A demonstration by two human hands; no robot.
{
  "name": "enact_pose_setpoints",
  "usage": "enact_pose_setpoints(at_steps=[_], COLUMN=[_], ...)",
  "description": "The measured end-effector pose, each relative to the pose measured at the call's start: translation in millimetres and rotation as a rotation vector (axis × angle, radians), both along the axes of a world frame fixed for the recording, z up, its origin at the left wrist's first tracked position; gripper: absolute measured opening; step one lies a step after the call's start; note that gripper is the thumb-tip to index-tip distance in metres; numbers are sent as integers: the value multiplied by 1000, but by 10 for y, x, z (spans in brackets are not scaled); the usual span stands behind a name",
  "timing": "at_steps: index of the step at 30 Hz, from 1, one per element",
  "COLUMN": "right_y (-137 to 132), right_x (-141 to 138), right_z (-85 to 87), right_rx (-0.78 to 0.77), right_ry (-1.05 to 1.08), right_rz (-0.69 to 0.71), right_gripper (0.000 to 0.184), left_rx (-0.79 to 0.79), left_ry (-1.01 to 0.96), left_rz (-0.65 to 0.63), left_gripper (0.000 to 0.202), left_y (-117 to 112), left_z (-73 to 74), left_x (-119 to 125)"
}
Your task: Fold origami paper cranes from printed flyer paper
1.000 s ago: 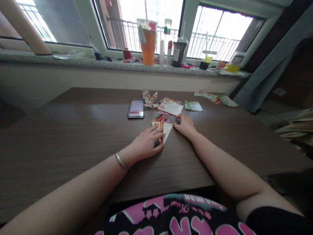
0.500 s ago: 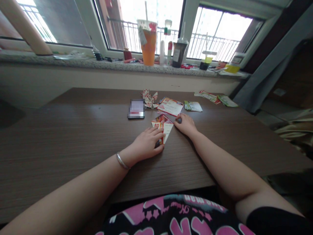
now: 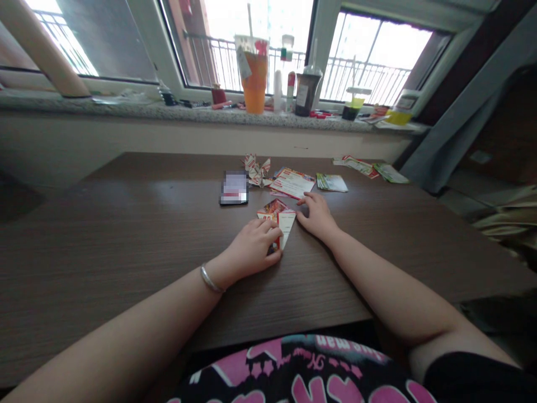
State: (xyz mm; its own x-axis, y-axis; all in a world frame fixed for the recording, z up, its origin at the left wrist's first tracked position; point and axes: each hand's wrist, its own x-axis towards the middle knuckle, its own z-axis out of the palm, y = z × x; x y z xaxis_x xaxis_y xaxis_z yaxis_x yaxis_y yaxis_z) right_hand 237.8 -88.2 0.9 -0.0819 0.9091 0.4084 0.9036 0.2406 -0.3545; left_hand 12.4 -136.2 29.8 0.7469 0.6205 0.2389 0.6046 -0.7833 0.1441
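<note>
A partly folded sheet of printed paper (image 3: 287, 225), kite-shaped with white flaps and a red patterned top, lies on the brown table (image 3: 138, 235). My left hand (image 3: 255, 243) rests over its left side with fingers stretched across it, hiding part of the print. My right hand (image 3: 316, 215) is at the paper's right corner, thumb beside that corner and fingers apart. Its fingertips reach the near edge of a stack of printed sheets (image 3: 292, 182). Behind the left hand are folded paper pieces (image 3: 257, 169) with pointed tips, red and white.
A phone (image 3: 234, 188) lies left of the folded pieces. Green-and-white cards (image 3: 331, 182) and more paper strips (image 3: 358, 165) lie at the back right. On the windowsill stand an orange drink cup (image 3: 254, 78), a dark cup (image 3: 307, 92) and several small items.
My right hand has opened its fingers from a pinch near the paper's right corner. The folded paper has shifted slightly left and my left hand stays on it.
</note>
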Motion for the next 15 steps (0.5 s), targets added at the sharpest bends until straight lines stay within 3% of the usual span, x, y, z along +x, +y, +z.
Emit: enact_pose_setpoints(at_steps=[5, 10, 15], right_y=[-182, -312, -328], right_x=[-108, -158, -153], right_z=[62, 114, 136], right_rx=[-64, -98, -139], right_ry=[-107, -183, -200], right_rz=[389, 399, 449], right_gripper=[35, 44, 49], left_rx=[-5, -53, -83], left_ry=[-13, -34, 30], left_rz=[7, 17, 108], left_gripper=[16, 19, 52], left_y=[36, 55, 86], left_z=[3, -11, -90], left_x=[-54, -78, -104])
